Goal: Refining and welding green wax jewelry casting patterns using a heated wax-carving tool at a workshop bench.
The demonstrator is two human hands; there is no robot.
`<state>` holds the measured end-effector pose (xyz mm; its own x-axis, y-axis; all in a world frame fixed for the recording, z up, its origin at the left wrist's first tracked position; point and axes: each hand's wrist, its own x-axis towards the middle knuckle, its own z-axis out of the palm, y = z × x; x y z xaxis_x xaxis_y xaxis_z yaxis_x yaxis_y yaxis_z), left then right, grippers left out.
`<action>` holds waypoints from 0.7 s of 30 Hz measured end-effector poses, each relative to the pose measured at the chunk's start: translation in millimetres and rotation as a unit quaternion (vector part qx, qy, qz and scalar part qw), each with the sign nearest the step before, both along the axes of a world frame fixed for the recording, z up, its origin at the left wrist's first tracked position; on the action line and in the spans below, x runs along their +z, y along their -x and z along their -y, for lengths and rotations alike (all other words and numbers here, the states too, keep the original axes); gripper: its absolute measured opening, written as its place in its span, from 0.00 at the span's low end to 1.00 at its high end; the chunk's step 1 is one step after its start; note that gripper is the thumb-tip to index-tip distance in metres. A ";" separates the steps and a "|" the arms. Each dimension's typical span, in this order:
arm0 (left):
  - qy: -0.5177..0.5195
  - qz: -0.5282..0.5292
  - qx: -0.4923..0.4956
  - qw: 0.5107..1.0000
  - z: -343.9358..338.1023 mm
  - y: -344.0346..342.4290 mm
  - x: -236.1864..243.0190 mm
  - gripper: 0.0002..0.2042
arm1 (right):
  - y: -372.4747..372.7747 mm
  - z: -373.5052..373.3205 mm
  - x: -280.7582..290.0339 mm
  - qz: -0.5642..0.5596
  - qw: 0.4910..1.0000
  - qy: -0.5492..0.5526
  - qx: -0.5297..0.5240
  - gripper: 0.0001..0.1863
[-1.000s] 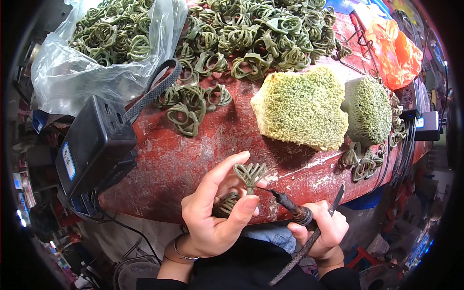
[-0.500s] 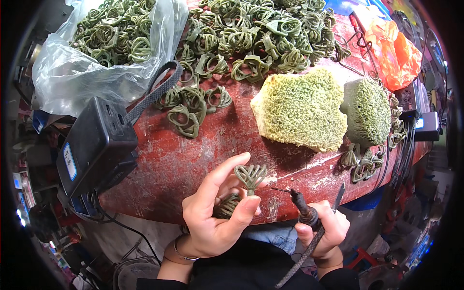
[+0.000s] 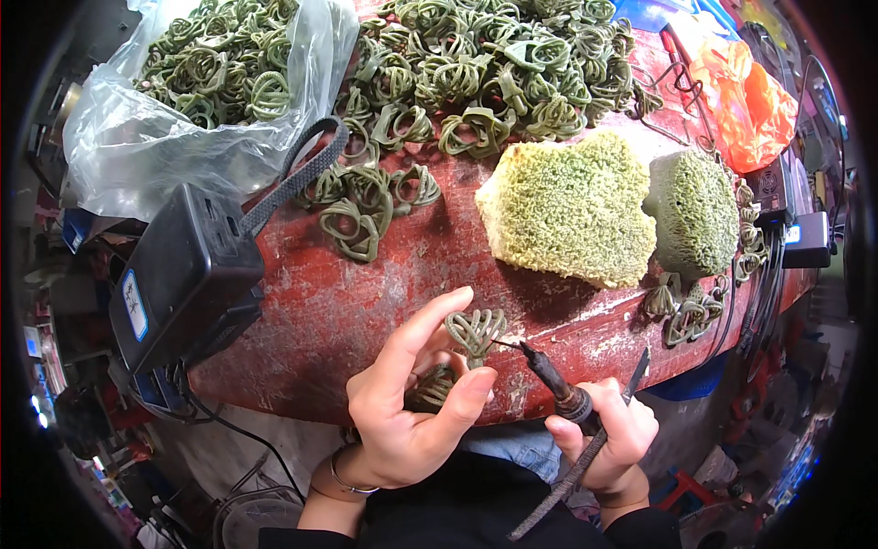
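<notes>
My left hand (image 3: 407, 403) pinches a green openwork ring (image 3: 476, 334), apparently wax, between thumb and fingers, its looped head upward. A second ring (image 3: 432, 389) is tucked in the palm, partly hidden by the fingers. My right hand (image 3: 613, 430) grips a dark pen-shaped soldering iron (image 3: 558, 384) with a thin wire-like tip. That tip points left, at or very near the held ring; whether it touches I cannot tell. The same hand also holds a slim tool (image 3: 558, 494) with a dark flat blade and a grey textured handle.
Many green rings (image 3: 476, 73) heap at the back of the worn red table (image 3: 320, 320); more fill a clear plastic bag (image 3: 137, 156). A black strapped device (image 3: 187, 274) stands left. Two greenish porous blocks (image 3: 572, 210) (image 3: 695, 215) lie right, near an orange bag (image 3: 745, 101).
My right hand has swung the soldering iron's tip left and up, closer to the held ring. The slim tool has shifted slightly with it. My left hand has barely moved.
</notes>
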<state>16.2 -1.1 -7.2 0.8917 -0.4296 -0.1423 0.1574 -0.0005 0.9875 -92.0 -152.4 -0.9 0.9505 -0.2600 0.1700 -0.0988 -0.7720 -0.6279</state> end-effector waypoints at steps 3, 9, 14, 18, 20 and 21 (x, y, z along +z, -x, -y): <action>-0.005 0.008 0.000 1.000 0.0 0.0 0.5 0.23 | -1.4 -0.7 -1.7 0.015 1.000 0.002 0.006 0.18; -0.011 0.019 0.002 1.000 0.8 -0.1 0.4 0.23 | -0.5 -0.6 -2.5 0.017 1.000 0.010 0.007 0.18; -0.014 0.017 0.002 1.000 1.2 -0.1 0.9 0.23 | -0.4 -0.7 -1.8 0.016 1.000 0.011 0.005 0.18; -0.014 0.013 0.002 1.000 0.8 -0.1 1.0 0.23 | -0.9 -0.6 -2.7 0.019 1.000 0.008 0.005 0.18; -0.011 0.007 0.003 1.000 0.8 0.0 1.6 0.23 | -1.1 -0.5 -2.1 0.017 1.000 0.009 0.006 0.18; -0.013 0.006 0.003 1.000 0.9 -0.1 2.1 0.24 | -1.2 -0.5 -1.6 0.015 1.000 0.010 0.006 0.18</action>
<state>16.3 -1.9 -5.1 0.8960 -0.4205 -0.1426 0.1454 -0.0255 0.9890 -90.8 -151.9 -2.4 0.9479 -0.2454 0.2030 -0.0716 -0.7854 -0.6149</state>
